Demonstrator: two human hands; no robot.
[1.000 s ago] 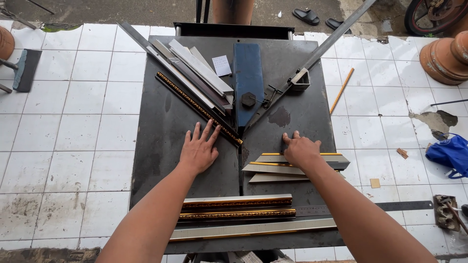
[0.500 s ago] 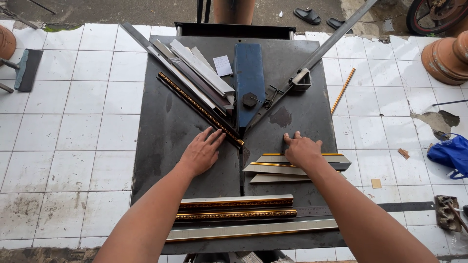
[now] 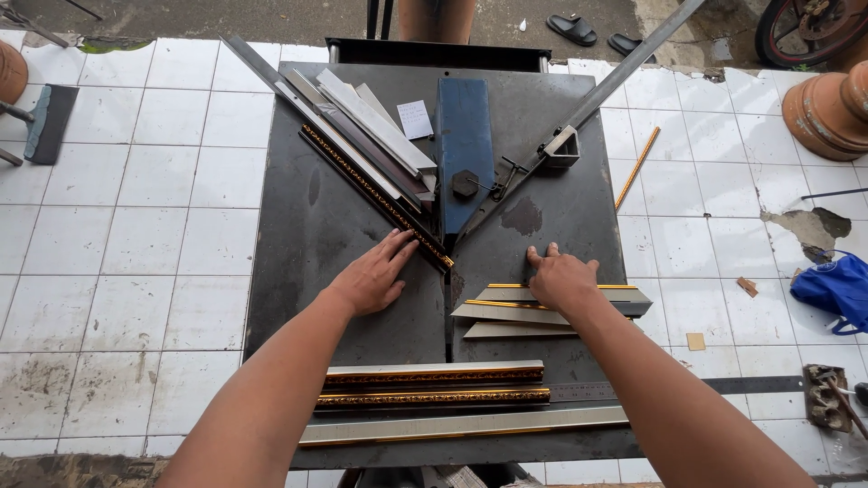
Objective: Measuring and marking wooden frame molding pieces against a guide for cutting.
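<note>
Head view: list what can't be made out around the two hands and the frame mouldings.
- Right hand: covers part of the cut moulding pieces; their hidden ends cannot be judged.
- Left hand: palm down, so whatever lies under it on the dark metal table is unseen.
- Long mouldings: front table edge is cut off by the frame bottom.

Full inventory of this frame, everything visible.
work table: 1, dark metal, centre
blue blade guard: 1, blue, table top centre
long moulding strips: several, grey and gold-trimmed, upper left of table
cut moulding pieces: about 3, grey-gold, under right hand
front moulding lengths: about 3, gold-brown and grey, near edge
paper slip: 1, white
clay pots: two or more, terracotta, top right
blue bag: 1, right floor
sandals: 2, black, top
left hand: flat on table by strip
right hand: on cut pieces
</note>
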